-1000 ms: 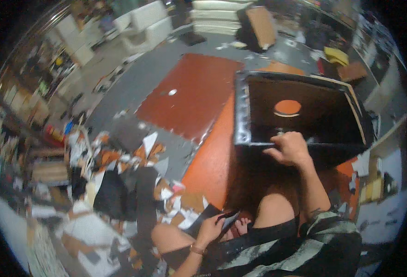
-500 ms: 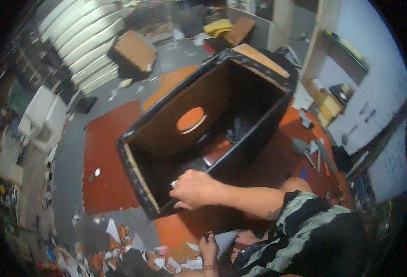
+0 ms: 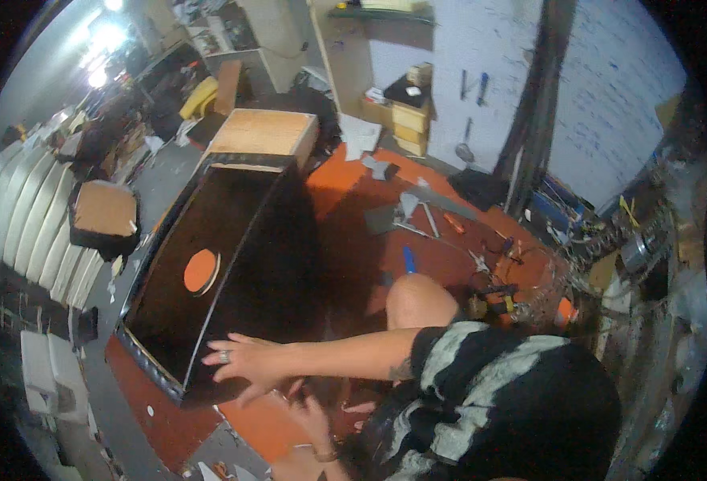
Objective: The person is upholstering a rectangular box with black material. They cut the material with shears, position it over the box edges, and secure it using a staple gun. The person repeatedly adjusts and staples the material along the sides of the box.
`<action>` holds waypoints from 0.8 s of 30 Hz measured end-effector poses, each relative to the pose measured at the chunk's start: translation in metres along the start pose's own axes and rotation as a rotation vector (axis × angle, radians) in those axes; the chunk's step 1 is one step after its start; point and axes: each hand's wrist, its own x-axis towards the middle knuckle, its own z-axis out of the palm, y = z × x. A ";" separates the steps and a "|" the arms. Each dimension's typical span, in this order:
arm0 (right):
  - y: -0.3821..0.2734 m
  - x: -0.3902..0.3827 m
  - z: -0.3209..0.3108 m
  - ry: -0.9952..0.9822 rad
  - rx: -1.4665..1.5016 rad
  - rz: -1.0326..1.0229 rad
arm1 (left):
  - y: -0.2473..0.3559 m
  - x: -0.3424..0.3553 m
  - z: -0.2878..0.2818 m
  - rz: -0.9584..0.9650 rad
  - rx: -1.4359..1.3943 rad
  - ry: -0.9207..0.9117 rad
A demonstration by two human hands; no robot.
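Observation:
A long, hollow box covered in black stands tilted in front of me on the foam mats, its open side facing up and left. Through a round hole in its brown inner panel, the orange mat shows. My right hand, with a ring on it, lies with spread fingers against the near end of the box. Lower down, close to my body, my left hand has loosely bent fingers held apart. Nothing can be made out in it, though the picture is dim there.
Behind the box stands a bare wooden block. To the right lie grey scraps, a blue-handled tool, pliers and a spring coil. A cardboard-topped black piece and white curved panels are at the left.
The box has turned, its near end swinging left, and shows more of its side. My right hand has gone from gripping its rim to lying spread on it. The view has swung right.

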 end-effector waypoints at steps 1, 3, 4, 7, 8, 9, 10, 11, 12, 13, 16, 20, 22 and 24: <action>0.000 -0.027 -0.016 -0.078 0.049 0.061 | 0.000 0.007 -0.007 0.075 -0.090 0.040; -0.013 -0.066 -0.066 -0.348 0.086 0.136 | 0.030 0.013 -0.034 -0.062 -0.388 0.097; -0.009 -0.097 -0.082 -0.342 0.050 0.283 | 0.053 0.016 -0.038 -0.017 -0.296 -0.008; -0.005 -0.190 -0.123 -0.003 0.030 0.569 | 0.128 0.036 -0.041 0.172 -0.116 -0.257; -0.010 -0.205 -0.151 0.180 0.030 0.598 | 0.150 0.052 -0.042 0.262 -0.107 -0.283; -0.012 -0.223 -0.179 0.378 0.050 0.730 | 0.164 0.075 -0.035 0.371 -0.022 -0.227; -0.014 -0.243 -0.208 0.625 0.111 0.775 | 0.173 0.101 -0.028 0.475 0.058 -0.170; -0.018 -0.257 -0.238 0.789 0.195 0.974 | 0.175 0.130 -0.018 0.473 0.060 -0.115; -0.010 -0.271 -0.260 0.981 0.235 1.031 | 0.168 0.159 -0.014 0.471 0.078 -0.054; -0.006 -0.277 -0.281 1.175 0.371 0.968 | 0.159 0.192 -0.020 0.502 0.311 0.005; 0.018 -0.313 -0.341 1.385 0.560 1.009 | 0.113 0.279 -0.026 0.592 0.684 0.127; 0.010 -0.349 -0.390 0.921 0.413 1.310 | 0.133 0.261 0.013 0.376 1.040 0.013; -0.003 -0.337 -0.393 0.726 0.253 1.065 | 0.104 0.271 -0.002 0.445 1.111 0.142; -0.043 -0.261 -0.394 0.761 0.247 0.583 | 0.100 0.261 -0.043 0.381 1.197 0.206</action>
